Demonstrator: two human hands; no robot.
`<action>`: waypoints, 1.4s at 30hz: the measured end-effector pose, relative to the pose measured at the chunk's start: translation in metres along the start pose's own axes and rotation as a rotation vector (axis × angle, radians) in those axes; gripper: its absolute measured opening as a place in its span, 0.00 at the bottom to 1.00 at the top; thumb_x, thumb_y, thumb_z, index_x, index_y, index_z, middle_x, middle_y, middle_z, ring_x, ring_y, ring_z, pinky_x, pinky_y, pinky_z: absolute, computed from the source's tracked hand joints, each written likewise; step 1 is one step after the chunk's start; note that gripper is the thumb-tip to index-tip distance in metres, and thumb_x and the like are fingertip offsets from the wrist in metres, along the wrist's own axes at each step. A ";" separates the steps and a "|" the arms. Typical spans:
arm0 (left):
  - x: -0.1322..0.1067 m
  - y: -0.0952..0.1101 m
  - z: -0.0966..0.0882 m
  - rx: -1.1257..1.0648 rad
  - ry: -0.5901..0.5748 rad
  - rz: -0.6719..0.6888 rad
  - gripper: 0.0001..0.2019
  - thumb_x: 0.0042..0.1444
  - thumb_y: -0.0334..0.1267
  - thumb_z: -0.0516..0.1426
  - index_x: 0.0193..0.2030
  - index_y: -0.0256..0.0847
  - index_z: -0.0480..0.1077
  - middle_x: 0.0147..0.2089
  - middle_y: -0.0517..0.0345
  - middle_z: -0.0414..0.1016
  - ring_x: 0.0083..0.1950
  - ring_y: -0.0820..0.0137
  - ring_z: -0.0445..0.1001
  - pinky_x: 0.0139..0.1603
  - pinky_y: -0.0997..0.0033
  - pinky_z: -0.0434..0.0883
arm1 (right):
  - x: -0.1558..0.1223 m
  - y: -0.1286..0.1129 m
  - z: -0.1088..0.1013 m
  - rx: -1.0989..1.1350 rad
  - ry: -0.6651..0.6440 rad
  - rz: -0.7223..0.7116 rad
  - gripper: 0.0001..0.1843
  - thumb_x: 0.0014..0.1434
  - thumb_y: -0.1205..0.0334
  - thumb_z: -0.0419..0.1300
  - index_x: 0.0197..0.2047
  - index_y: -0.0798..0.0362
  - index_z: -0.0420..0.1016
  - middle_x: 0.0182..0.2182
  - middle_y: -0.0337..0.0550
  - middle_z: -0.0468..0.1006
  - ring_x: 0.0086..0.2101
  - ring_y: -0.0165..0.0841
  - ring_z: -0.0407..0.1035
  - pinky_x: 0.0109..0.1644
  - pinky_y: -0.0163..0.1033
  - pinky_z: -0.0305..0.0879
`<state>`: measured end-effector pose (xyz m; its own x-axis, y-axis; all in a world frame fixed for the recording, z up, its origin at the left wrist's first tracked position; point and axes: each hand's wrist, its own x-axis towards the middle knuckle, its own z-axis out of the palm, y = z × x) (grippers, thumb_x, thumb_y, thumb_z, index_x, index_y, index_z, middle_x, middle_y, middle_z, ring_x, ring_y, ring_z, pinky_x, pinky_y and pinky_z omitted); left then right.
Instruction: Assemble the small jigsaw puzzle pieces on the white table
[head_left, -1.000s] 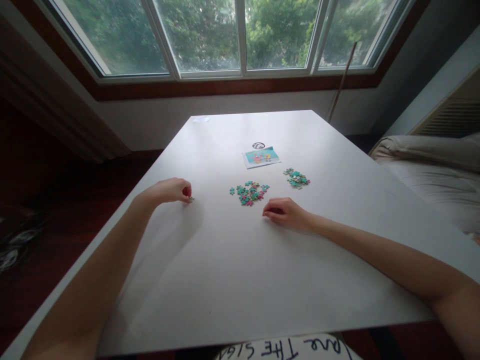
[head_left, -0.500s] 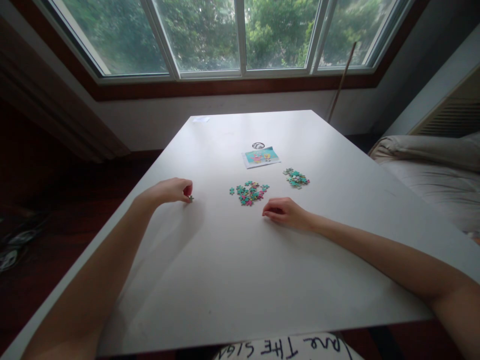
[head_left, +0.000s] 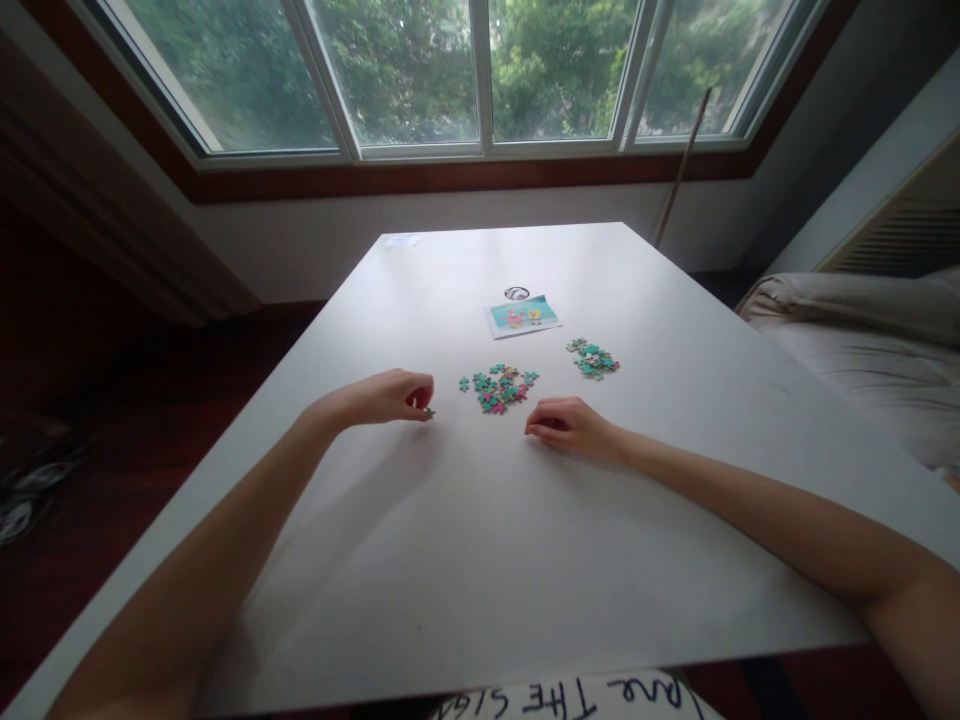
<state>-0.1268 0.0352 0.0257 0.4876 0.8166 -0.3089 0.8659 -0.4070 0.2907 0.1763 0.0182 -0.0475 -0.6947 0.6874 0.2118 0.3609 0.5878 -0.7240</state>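
Jigsaw piece [head_left: 430,413], head view: it's at the tips of your L hand [head_left: 390,394], thumb & fingers clamped on it, over to the L of the main pile [head_left: 496,391] & apart from it. Can't tell if it touches the counter [head_left: 450,560]. It's tiny & partly hidden by your fingertips, so no reading its print. Your R hand [head_left: 566,425] is low at the counter, just beside the near R edge of that pile, fingers curled in; can't tell if thumb & fingers meet or if anything's inside. Main pile's loose: teal/green pcs w/ some pink; one stray pc [head_left: 464,383] lies off its L side. Smaller heap [head_left: 592,358], mostly teal, sits farther off to the R. Picture card [head_left: 523,316] lies flat beyond both, w/ a round b/w item [head_left: 517,293] just past it, too small to ID.

Handling, best guess: pcs look like thin card, so v. light, fairly stiff; knobs could bend if you squeeze hard. Grip opp. edges, body not knobs. Flat ones may slide on the smooth top; piled ones could snag nbrs, so lift straight up, lightly.
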 end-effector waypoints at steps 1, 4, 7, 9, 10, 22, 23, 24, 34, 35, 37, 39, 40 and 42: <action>0.002 0.012 0.005 -0.031 -0.005 0.060 0.07 0.53 0.39 0.56 0.29 0.38 0.65 0.27 0.63 0.66 0.28 0.75 0.62 0.28 0.78 0.58 | 0.001 0.000 0.000 0.002 -0.001 0.002 0.12 0.59 0.60 0.55 0.32 0.58 0.75 0.25 0.40 0.70 0.25 0.26 0.61 0.29 0.31 0.57; 0.011 0.043 0.027 -0.307 -0.007 0.334 0.10 0.54 0.42 0.56 0.30 0.38 0.65 0.28 0.62 0.66 0.30 0.75 0.63 0.30 0.77 0.61 | 0.003 -0.002 0.000 0.019 -0.019 0.000 0.13 0.60 0.58 0.55 0.33 0.58 0.76 0.25 0.40 0.70 0.25 0.26 0.61 0.29 0.31 0.57; 0.021 0.060 0.055 -0.603 0.027 0.361 0.12 0.54 0.45 0.56 0.32 0.36 0.65 0.26 0.63 0.65 0.27 0.77 0.62 0.28 0.78 0.61 | 0.004 -0.005 -0.001 0.040 -0.046 -0.009 0.15 0.60 0.55 0.55 0.34 0.58 0.76 0.25 0.40 0.70 0.26 0.26 0.61 0.30 0.31 0.57; 0.026 0.065 0.071 -0.728 0.105 0.325 0.14 0.54 0.46 0.57 0.31 0.36 0.66 0.26 0.63 0.65 0.27 0.77 0.62 0.27 0.79 0.60 | 0.004 -0.006 -0.001 0.044 -0.051 -0.018 0.16 0.60 0.53 0.55 0.34 0.58 0.77 0.25 0.40 0.69 0.25 0.26 0.60 0.29 0.31 0.56; 0.027 0.066 0.077 -0.762 0.156 0.308 0.14 0.54 0.47 0.57 0.31 0.36 0.66 0.26 0.63 0.65 0.27 0.77 0.62 0.26 0.79 0.60 | 0.004 -0.006 0.000 0.044 -0.047 -0.022 0.17 0.60 0.53 0.55 0.34 0.58 0.77 0.25 0.40 0.69 0.25 0.26 0.60 0.29 0.31 0.56; 0.030 0.067 0.087 -0.775 0.345 0.238 0.10 0.53 0.41 0.58 0.32 0.35 0.70 0.28 0.61 0.69 0.26 0.79 0.61 0.25 0.80 0.59 | 0.006 -0.003 0.004 0.057 0.015 -0.008 0.11 0.57 0.59 0.56 0.33 0.58 0.75 0.23 0.37 0.68 0.23 0.24 0.58 0.27 0.30 0.55; 0.030 0.068 0.087 -0.771 0.349 0.236 0.09 0.53 0.41 0.58 0.32 0.35 0.70 0.28 0.61 0.70 0.25 0.79 0.61 0.25 0.80 0.59 | 0.006 -0.003 0.004 0.057 0.016 -0.001 0.10 0.57 0.60 0.56 0.33 0.58 0.75 0.23 0.37 0.68 0.23 0.24 0.58 0.27 0.30 0.55; 0.030 0.068 0.087 -0.767 0.352 0.233 0.09 0.53 0.41 0.58 0.32 0.35 0.70 0.28 0.61 0.70 0.25 0.79 0.61 0.25 0.80 0.59 | 0.006 -0.003 0.004 0.058 0.018 0.006 0.10 0.57 0.61 0.56 0.34 0.58 0.75 0.23 0.37 0.67 0.23 0.24 0.58 0.27 0.30 0.55; 0.029 0.070 0.087 -0.724 0.343 0.233 0.10 0.54 0.41 0.56 0.34 0.35 0.71 0.28 0.61 0.70 0.25 0.79 0.59 0.25 0.80 0.58 | 0.005 -0.004 0.004 0.071 0.006 0.036 0.06 0.55 0.65 0.54 0.32 0.57 0.72 0.23 0.36 0.67 0.24 0.25 0.58 0.28 0.30 0.55; 0.029 0.070 0.086 -0.725 0.343 0.232 0.11 0.55 0.42 0.56 0.34 0.35 0.70 0.28 0.61 0.69 0.25 0.79 0.59 0.25 0.80 0.58 | 0.005 -0.005 0.004 0.078 0.006 0.043 0.06 0.55 0.65 0.54 0.32 0.57 0.72 0.23 0.36 0.67 0.24 0.25 0.58 0.28 0.30 0.55; 0.029 0.071 0.086 -0.727 0.338 0.236 0.11 0.55 0.43 0.55 0.34 0.35 0.70 0.28 0.62 0.69 0.25 0.79 0.59 0.25 0.80 0.58 | 0.005 -0.005 0.003 0.098 0.009 0.061 0.05 0.54 0.65 0.55 0.32 0.57 0.71 0.22 0.35 0.66 0.23 0.25 0.57 0.28 0.30 0.55; 0.028 0.070 0.085 -0.715 0.321 0.247 0.11 0.56 0.43 0.55 0.34 0.35 0.69 0.27 0.62 0.68 0.25 0.78 0.59 0.25 0.80 0.58 | 0.006 -0.006 0.003 0.146 0.018 0.089 0.04 0.53 0.65 0.55 0.31 0.56 0.70 0.21 0.34 0.65 0.23 0.25 0.56 0.27 0.31 0.55; 0.027 0.069 0.085 -0.699 0.311 0.256 0.11 0.56 0.42 0.54 0.34 0.35 0.69 0.27 0.62 0.68 0.25 0.78 0.59 0.25 0.80 0.58 | 0.006 -0.006 0.002 0.188 0.025 0.107 0.04 0.53 0.64 0.56 0.30 0.56 0.70 0.20 0.34 0.66 0.23 0.25 0.57 0.27 0.31 0.55; 0.024 0.068 0.084 -0.646 0.295 0.274 0.09 0.56 0.40 0.54 0.34 0.36 0.69 0.26 0.63 0.67 0.25 0.78 0.60 0.26 0.79 0.58 | 0.010 -0.006 0.000 0.283 0.034 0.135 0.04 0.53 0.63 0.56 0.30 0.55 0.69 0.21 0.35 0.68 0.23 0.27 0.59 0.28 0.33 0.57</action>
<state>-0.0464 -0.0070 -0.0382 0.5470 0.8334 0.0789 0.4368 -0.3646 0.8223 0.1676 0.0212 -0.0409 -0.6294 0.7678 0.1197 0.2577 0.3515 -0.9000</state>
